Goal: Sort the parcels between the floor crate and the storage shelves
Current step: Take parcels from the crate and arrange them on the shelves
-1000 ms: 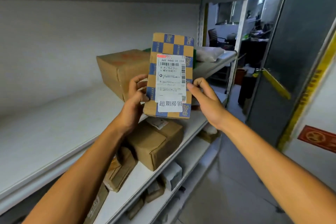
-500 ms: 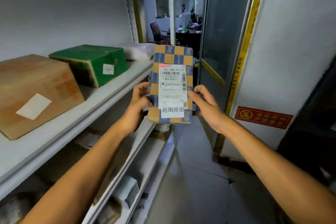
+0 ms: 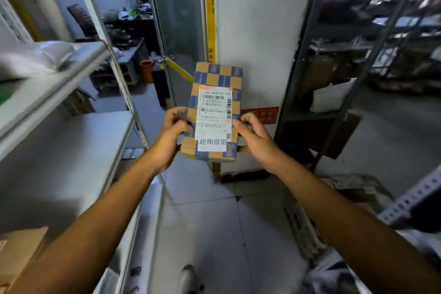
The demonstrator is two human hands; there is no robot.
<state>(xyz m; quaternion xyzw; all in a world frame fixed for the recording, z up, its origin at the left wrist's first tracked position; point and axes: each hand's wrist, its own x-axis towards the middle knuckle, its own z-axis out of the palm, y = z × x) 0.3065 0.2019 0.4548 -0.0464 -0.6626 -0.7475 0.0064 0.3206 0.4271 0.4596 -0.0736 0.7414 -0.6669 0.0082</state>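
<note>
A small checkered blue-and-tan parcel [image 3: 218,79] with a white shipping label is held upright at chest height over the aisle floor. My left hand [image 3: 170,136] grips its left edge, thumb on the front. My right hand [image 3: 254,137] grips its right edge, fingers curled behind. The white storage shelves [image 3: 71,71] stand to my left, apart from the parcel. No floor crate is clearly visible.
A white soft bag [image 3: 31,57] lies on the upper left shelf. A brown box corner [image 3: 16,253] shows at lower left. A dark metal rack [image 3: 334,59] stands right, with a crate-like object [image 3: 310,222] on the floor beneath. A glass door [image 3: 176,31] and white pillar [image 3: 257,19] lie ahead.
My view has swung right, away from the white shelves toward the pillar and dark rack. The parcel stays held in both hands, still upright.
</note>
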